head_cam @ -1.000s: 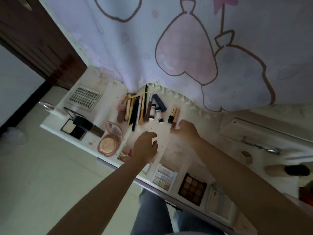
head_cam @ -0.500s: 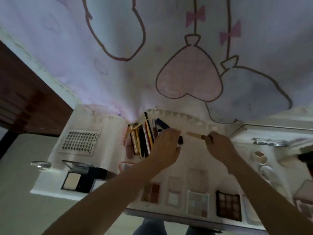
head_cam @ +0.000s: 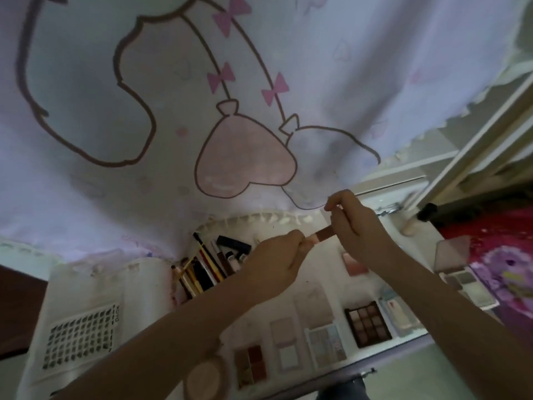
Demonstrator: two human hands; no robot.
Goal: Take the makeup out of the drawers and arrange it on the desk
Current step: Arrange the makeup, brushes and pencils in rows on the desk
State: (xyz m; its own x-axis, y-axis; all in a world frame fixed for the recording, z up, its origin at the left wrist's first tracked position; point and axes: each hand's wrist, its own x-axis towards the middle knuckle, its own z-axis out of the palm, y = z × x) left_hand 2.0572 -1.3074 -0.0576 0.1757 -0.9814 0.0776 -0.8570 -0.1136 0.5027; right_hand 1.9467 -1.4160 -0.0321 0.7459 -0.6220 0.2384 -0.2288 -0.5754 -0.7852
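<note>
Both hands hold one small makeup tube (head_cam: 320, 237) in the air above the desk (head_cam: 326, 272). The left hand (head_cam: 277, 264) pinches its pale pink end with curled fingers; the right hand (head_cam: 356, 226) grips the other end, thumb and fingers closed round it. Between the two hands the tube shows a short brown-red section joining a lighter pink one; it lies roughly level, tilted up slightly toward the right hand. Whether it is capped or being pulled apart cannot be told.

Left of the left hand lies a bundle of pencils (head_cam: 202, 269) and slim tubes, black, yellow and brown, fanned out together. Below the hands, along the near edge of the desk, sit flat palettes in a row: a dark one with nine brown pans (head_cam: 367, 323), a pale pastel one (head_cam: 327, 343), and a reddish quad (head_cam: 251, 363). Under the left forearm is a round pink compact (head_cam: 202, 382). Far left of it lies a lash tray (head_cam: 82, 339) with rows of dark clusters; small print along its edge is too blurred to read. No other writing is legible.
</note>
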